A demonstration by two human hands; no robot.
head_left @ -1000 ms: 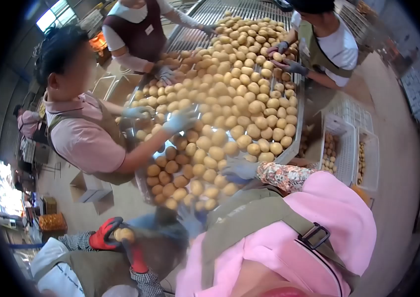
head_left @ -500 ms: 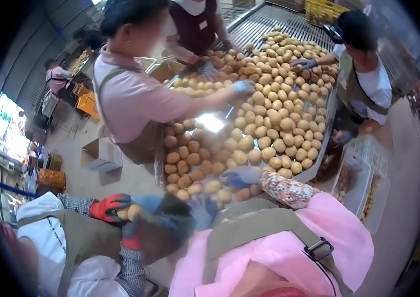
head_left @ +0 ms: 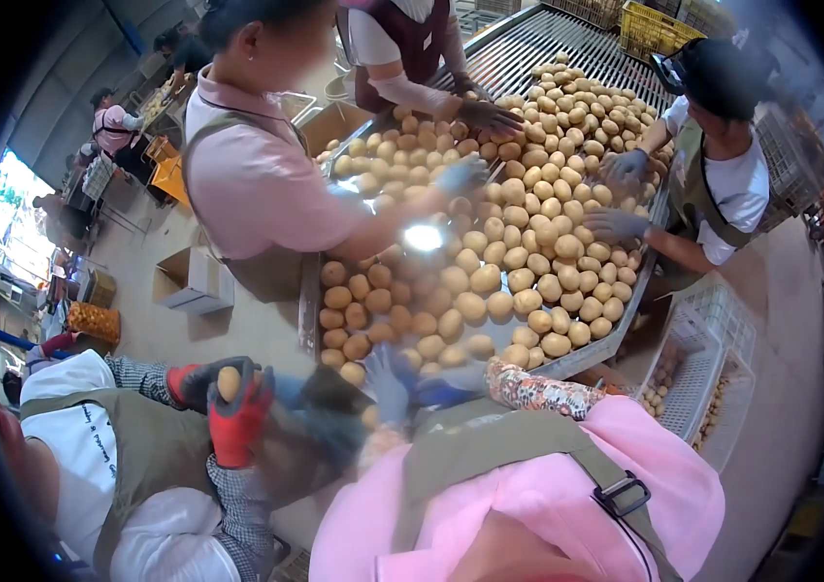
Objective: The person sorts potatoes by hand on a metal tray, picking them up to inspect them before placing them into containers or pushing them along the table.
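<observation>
Tan, egg-shaped pieces of produce (head_left: 471, 307), kiwifruit or small potatoes by their look, cover a metal sorting table (head_left: 567, 365). At its near edge my left hand (head_left: 389, 386), in a grey glove, has its fingers stretched toward the closest pieces. One tan piece (head_left: 370, 417) shows just beside it. My right hand (head_left: 446, 384), gloved and below a floral sleeve, is low at the same edge, close to my left hand. Motion smears its fingers, and I cannot tell whether it holds anything.
Left of me a person in red-and-grey gloves (head_left: 239, 417) holds one tan piece (head_left: 228, 384). Other workers' gloved hands (head_left: 616, 225) reach over the table from both sides. White crates (head_left: 698, 388) stand at right, a cardboard box (head_left: 194, 281) on the floor at left.
My right hand has drawn back from the produce toward my body and left. My left hand has risen slightly at the table edge. The neighbour's held piece is now raised upright.
</observation>
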